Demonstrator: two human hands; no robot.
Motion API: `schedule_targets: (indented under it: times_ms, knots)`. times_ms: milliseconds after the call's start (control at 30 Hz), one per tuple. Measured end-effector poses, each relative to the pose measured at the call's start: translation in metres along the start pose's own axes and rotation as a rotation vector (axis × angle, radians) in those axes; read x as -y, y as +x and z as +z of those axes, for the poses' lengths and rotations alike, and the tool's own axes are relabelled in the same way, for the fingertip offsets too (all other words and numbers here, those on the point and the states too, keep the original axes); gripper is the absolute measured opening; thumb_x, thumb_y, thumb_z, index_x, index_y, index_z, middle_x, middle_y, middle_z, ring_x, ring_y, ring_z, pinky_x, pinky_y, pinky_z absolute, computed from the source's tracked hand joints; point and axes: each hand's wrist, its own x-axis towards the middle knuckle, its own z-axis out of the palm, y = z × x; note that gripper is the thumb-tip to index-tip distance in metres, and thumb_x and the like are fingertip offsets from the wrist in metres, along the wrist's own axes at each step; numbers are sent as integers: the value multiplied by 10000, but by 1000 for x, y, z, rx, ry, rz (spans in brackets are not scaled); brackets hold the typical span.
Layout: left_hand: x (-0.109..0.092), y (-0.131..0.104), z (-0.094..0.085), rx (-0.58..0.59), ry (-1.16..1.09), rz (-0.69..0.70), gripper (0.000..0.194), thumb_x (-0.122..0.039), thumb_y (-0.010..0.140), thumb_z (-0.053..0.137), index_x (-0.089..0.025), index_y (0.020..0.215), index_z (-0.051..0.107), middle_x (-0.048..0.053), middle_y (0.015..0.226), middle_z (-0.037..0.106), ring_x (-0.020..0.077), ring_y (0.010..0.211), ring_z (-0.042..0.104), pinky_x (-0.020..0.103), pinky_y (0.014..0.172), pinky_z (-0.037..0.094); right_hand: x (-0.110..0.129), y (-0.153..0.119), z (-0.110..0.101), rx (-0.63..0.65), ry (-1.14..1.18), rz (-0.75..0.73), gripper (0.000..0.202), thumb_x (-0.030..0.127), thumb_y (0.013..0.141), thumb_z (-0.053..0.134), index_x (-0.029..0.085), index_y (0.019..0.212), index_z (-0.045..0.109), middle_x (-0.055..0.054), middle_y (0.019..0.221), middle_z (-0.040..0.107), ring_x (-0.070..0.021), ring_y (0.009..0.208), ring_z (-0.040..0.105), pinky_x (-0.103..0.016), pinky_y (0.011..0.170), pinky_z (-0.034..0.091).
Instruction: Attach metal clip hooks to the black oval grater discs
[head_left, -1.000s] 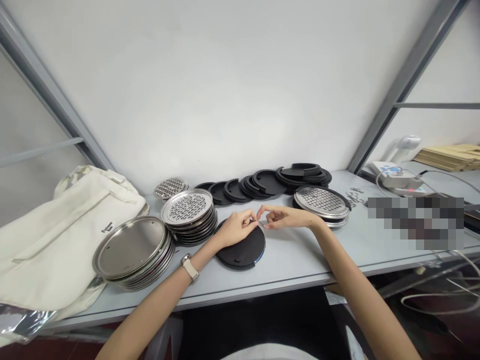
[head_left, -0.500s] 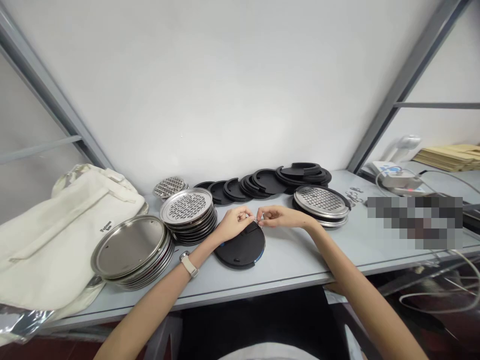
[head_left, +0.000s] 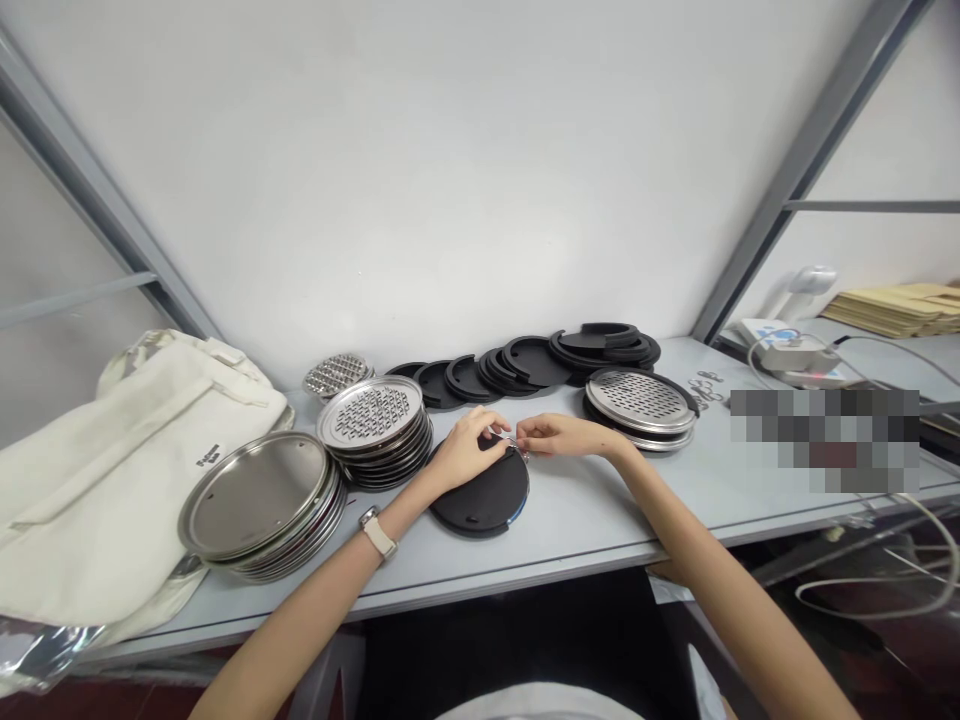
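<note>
My right grip (head_left: pixel 556 434) pinched narrow on a small silvery metal piece (head_left: pixel 526 456), black round plastic-looking disc (head_left: pixel 484 500) under my left grip (head_left: pixel 470 450), left hold I cannot tell, silver round metal graters (head_left: pixel 371 411) stacked farther left

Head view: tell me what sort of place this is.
Probably a small workshop's assembly or packing bench: stacked round grater plates, a row of black round parts along the wall, and small loose metal pieces on the table.
</note>
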Motion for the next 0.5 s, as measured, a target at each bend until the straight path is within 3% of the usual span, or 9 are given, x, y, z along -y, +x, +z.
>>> schedule_targets:
  times_ms: [133,333,500]
  knots:
    - [-4,0,-1,53,-10,58,102,-210,855,582,-207,928,653,20,947,612,168,913,571,291,859,422,1,1,1,0,0,-15,231,372,873,468,170,779,529,59,630,427,-81,554,363,-230,561,304]
    - [-5,0,0,86,62,76,103,-291,863,613,-198,885,651,28,929,632,190,917,574,321,868,421,3,3,3,-20,-40,7,272,407,871,465,168,751,514,57,619,420,-85,558,362,-232,557,296]
    - [-5,-1,0,79,119,88,240,-347,784,713,-199,939,603,24,951,618,202,935,564,332,864,420,5,5,7,-58,-58,-2,311,460,866,468,178,735,473,59,624,380,-87,570,334,-232,552,277]
